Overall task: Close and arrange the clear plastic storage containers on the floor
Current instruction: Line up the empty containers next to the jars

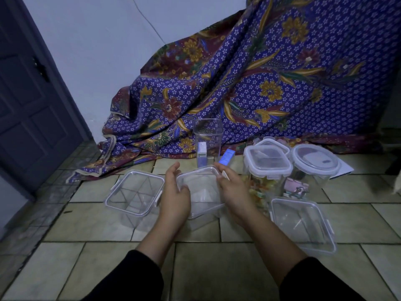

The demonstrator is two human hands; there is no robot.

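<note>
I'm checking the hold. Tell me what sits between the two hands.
In the head view, a clear square container sits between the left hand and the right hand, each cupping one side of it. Whether they grip firmly is unclear.

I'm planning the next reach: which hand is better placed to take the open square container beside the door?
Left. The left hand sits right beside that open container; the right hand is across the middle container.

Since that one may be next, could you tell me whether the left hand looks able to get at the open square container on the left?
Probably yes: the open square container stands right beside the left hand with bare floor around it, though that hand is on the middle container.
</note>
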